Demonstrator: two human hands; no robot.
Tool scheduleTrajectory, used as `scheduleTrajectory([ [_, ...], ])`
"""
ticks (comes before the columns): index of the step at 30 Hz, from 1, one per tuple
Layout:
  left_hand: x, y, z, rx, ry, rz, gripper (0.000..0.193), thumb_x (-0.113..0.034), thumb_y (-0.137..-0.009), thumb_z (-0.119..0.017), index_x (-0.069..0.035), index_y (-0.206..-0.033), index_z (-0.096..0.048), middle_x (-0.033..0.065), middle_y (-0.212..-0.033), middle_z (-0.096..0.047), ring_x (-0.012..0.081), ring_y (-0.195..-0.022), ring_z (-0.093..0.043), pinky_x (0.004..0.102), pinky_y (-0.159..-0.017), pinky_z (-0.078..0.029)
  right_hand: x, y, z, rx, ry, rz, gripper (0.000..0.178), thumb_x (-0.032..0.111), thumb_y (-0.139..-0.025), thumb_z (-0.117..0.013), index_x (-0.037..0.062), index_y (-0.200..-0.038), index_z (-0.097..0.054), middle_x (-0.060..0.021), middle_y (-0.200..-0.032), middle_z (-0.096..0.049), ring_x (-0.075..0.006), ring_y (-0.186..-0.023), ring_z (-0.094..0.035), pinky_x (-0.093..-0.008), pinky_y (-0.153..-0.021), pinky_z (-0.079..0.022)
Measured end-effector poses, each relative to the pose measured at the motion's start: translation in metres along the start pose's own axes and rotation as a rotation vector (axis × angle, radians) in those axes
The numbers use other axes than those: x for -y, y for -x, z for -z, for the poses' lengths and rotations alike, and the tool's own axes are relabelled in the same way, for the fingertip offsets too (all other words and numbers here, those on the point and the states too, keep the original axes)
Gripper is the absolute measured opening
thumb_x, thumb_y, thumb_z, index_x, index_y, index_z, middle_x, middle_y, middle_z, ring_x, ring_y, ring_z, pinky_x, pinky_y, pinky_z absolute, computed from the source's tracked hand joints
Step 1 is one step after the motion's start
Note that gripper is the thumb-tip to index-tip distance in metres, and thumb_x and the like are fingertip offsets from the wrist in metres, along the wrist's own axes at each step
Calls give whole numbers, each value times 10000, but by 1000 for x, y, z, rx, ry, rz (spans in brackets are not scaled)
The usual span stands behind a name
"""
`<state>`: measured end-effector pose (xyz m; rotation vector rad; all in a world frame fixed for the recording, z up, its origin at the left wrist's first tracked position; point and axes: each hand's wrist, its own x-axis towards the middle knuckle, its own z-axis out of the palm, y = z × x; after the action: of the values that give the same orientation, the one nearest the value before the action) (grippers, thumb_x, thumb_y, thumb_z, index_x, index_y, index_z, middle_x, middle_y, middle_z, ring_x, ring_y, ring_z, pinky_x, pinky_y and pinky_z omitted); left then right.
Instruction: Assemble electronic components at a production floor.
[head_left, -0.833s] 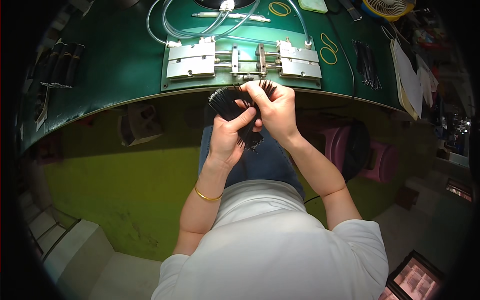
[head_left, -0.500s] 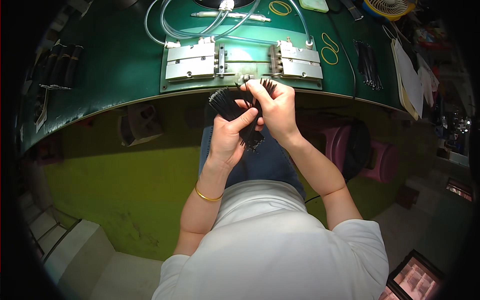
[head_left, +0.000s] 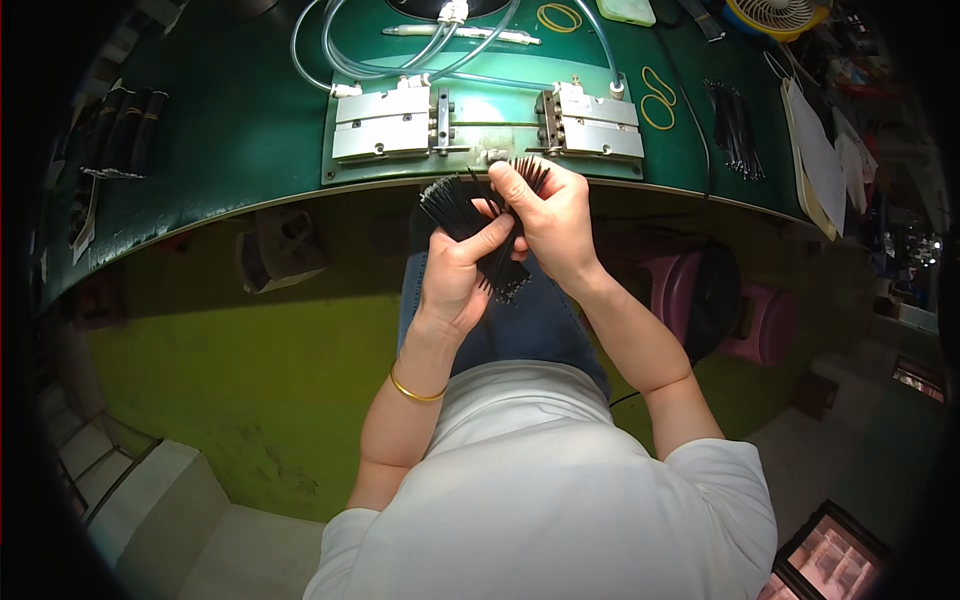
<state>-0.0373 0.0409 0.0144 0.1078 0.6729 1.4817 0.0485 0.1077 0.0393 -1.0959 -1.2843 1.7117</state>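
Black bundle of thin, wire-like strands (head_left: 457,210): held in the air just on the near side of the silver two-block metal fixture (head_left: 380,130), in front of the gap between its blocks. Middle of the bundle covered by fingers; strand count and the way the strands cross there not readable. Strand tips too small to identify. Most fingers of the left hand (head_left: 455,275) are hidden behind the bundle. Beyond the fixture, a round black object (head_left: 480,6) is cut off by the upper edge.

Finger state: left hand closed around the bundle, thumb laid across it. Strands fan out above and left of this thumb; other ends emerge below it. Right hand (head_left: 558,225) grips the upper right part, thumb and index finger drawn together; dark ends project past them toward the fixture. Cannot tell how many strands the right fingertips pinch.

Materials: strands slim, matte black, lighter at the left-hand tips. Fixture blocks smooth, squared, bolted on a pale green plate. Looped behind them, translucent flexible tubing (head_left: 335,45). Right of the fixture, thin yellow elastic loops (head_left: 660,95), and farther right, a loose sheaf of black strands (head_left: 735,130). Well left of the fixture, tied black bundles (head_left: 128,130) on the glossy green tabletop (head_left: 240,120).
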Motion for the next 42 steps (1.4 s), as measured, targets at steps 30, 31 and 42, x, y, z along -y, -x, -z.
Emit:
scheduleTrajectory([
  [30, 3, 1, 5, 48, 3, 0, 50, -16, -789, -575, -21, -816, -533, 64, -751, -569, 146, -641, -561, 256, -588, -474, 4, 5, -3, -7, 23, 36, 204, 172, -823, -558, -6, -740, -617, -30, -538, -568, -32, -356, -429, -183, -299, -324],
  [31, 3, 1, 4, 26, -2, -9, 56, -11, -784, -578, -23, -814, -532, 64, -756, -569, 147, -642, -561, 255, -588, -473, 3, 5, -3, -20, 31, 26, 205, 174, -825, -554, -5, -751, -619, -21, -531, -555, -29, -356, -421, -180, -298, -318],
  [42, 4, -2, 2, -18, -51, -36, 91, 13, -763, -592, -30, -808, -525, 63, -789, -568, 155, -663, -561, 280, -612, -472, 3, -2, 0, -44, -5, -22, 216, 172, -810, -569, -8, -703, -620, -12, -488, -526, -36, -342, -419, -187, -292, -319],
])
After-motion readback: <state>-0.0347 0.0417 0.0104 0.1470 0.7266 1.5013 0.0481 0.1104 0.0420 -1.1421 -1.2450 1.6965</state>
